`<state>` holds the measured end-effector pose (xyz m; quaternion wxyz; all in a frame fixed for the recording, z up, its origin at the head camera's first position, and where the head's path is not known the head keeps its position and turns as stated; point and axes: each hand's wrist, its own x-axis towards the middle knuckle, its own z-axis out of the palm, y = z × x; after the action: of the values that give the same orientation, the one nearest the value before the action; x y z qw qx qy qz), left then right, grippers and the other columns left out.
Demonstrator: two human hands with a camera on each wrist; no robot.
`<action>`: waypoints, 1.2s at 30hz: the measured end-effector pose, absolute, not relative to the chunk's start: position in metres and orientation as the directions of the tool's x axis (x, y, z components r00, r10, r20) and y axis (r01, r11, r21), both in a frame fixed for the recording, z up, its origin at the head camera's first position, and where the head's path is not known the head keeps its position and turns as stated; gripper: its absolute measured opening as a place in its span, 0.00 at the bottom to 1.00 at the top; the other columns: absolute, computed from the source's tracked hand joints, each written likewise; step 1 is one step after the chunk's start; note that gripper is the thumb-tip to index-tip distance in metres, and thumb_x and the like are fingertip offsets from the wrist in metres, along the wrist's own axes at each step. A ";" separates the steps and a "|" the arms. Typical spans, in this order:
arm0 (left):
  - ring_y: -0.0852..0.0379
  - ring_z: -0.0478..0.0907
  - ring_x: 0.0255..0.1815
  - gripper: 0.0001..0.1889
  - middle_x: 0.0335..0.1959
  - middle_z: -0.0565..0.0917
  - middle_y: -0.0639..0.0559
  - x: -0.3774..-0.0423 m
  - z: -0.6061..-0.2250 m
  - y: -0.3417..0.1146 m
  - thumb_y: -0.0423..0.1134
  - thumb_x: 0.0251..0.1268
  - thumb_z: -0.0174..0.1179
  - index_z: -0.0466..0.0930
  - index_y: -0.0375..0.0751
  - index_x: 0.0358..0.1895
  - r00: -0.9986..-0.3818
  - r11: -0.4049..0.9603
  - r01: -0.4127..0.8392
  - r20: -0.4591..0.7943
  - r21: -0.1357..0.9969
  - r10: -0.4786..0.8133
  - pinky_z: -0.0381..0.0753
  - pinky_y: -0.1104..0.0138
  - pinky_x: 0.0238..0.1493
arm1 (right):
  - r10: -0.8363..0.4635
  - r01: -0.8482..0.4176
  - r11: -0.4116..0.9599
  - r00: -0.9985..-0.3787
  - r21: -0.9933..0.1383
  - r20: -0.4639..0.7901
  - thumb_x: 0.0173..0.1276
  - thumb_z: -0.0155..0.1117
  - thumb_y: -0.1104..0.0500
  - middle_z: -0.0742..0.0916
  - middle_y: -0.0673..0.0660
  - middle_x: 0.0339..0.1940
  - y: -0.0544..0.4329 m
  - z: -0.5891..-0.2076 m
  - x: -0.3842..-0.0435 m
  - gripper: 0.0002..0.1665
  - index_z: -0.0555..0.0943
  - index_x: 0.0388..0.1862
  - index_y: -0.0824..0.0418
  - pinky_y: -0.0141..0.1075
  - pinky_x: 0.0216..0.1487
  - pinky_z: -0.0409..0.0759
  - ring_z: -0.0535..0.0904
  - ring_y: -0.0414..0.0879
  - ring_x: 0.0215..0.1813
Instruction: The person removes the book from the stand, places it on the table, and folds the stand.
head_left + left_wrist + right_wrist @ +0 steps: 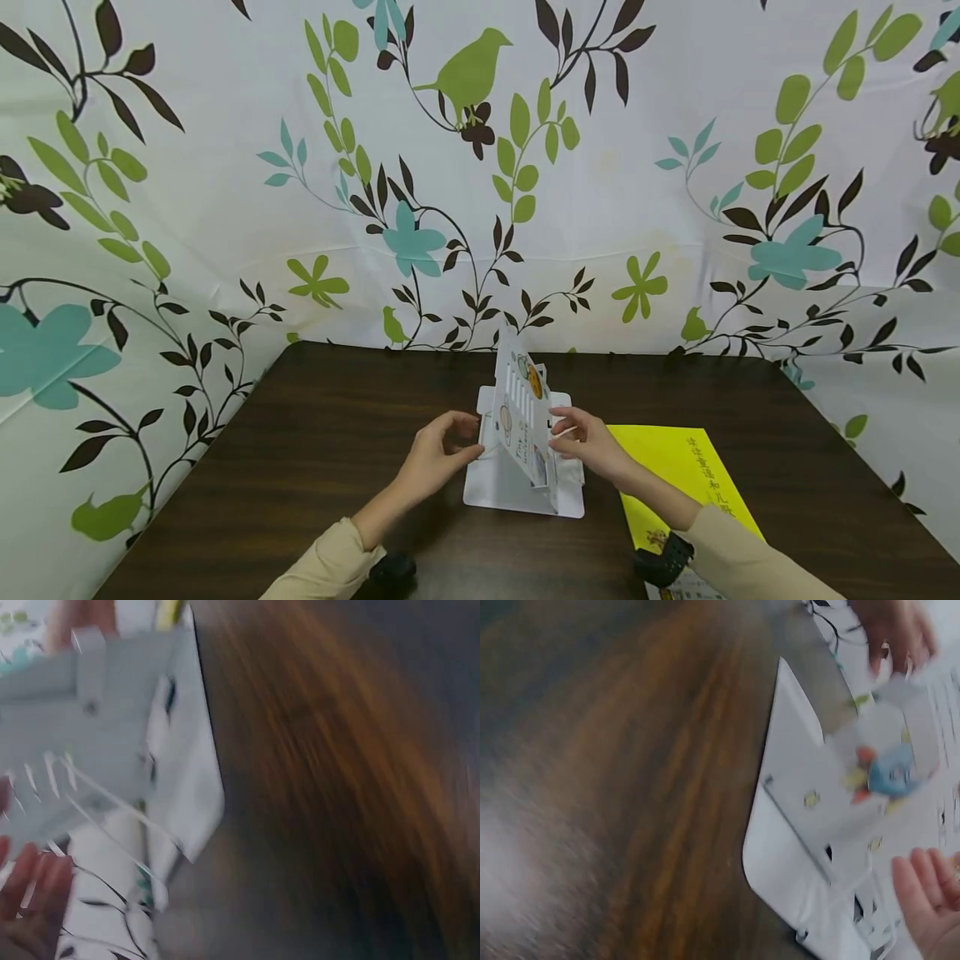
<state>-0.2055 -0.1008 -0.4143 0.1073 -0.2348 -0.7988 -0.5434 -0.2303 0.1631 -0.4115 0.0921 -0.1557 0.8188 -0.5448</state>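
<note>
A white book stand (525, 425) with cartoon prints and slots stands on the dark table, its panel raised over a flat base plate (498, 487). On its left side is my left hand (435, 454), thumb and fingers spread apart close to the panel. My right hand (588, 442) is at the other side, fingertips right at the panel's edge. A bent wire support (112, 802) runs from panel to base in the left wrist view, blurred. The right wrist view shows a blue cartoon figure (892, 772) on the panel and loosely extended fingers (911, 881).
A yellow book (675, 467) with printed characters lies right of the stand, partly under my right forearm. The dark wooden table (337, 400) meets a patterned curtain (225, 167) behind. A black watch-like band (663, 562) is on my right wrist.
</note>
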 end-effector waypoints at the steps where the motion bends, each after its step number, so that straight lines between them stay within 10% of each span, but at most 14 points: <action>1: 0.45 0.77 0.42 0.17 0.41 0.79 0.39 -0.209 -0.418 -0.104 0.31 0.51 0.65 0.75 0.31 0.46 -0.875 0.331 0.475 0.397 0.815 0.277 0.80 0.61 0.37 | -0.369 -0.204 0.358 -0.927 -0.911 0.063 0.61 0.61 0.62 0.77 0.64 0.43 0.161 -0.410 -0.227 0.31 0.65 0.61 0.71 0.37 0.41 0.80 0.76 0.49 0.41; 12: 0.45 0.76 0.44 0.15 0.42 0.80 0.39 -0.230 -0.438 -0.111 0.30 0.54 0.62 0.76 0.28 0.45 -0.865 0.487 0.461 0.253 0.742 0.433 0.75 0.52 0.44 | -0.441 -0.492 0.318 -0.834 -0.810 0.333 0.54 0.68 0.58 0.74 0.61 0.53 0.143 -0.404 -0.202 0.35 0.67 0.60 0.62 0.48 0.47 0.76 0.71 0.56 0.51; 36: 0.57 0.77 0.28 0.02 0.25 0.81 0.46 -0.236 -0.442 -0.090 0.23 0.48 0.62 0.80 0.31 0.26 -0.899 0.549 0.403 0.203 0.732 0.389 0.74 0.72 0.29 | -0.475 -0.620 0.371 -0.767 -0.691 0.432 0.46 0.73 0.57 0.72 0.55 0.53 0.127 -0.407 -0.208 0.40 0.67 0.60 0.59 0.43 0.48 0.77 0.70 0.48 0.51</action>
<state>-0.2361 -0.0897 -0.4421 0.0083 -0.2250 -0.8802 -0.4179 -0.2083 0.1271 -0.4065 -0.0802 -0.3320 0.8242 -0.4518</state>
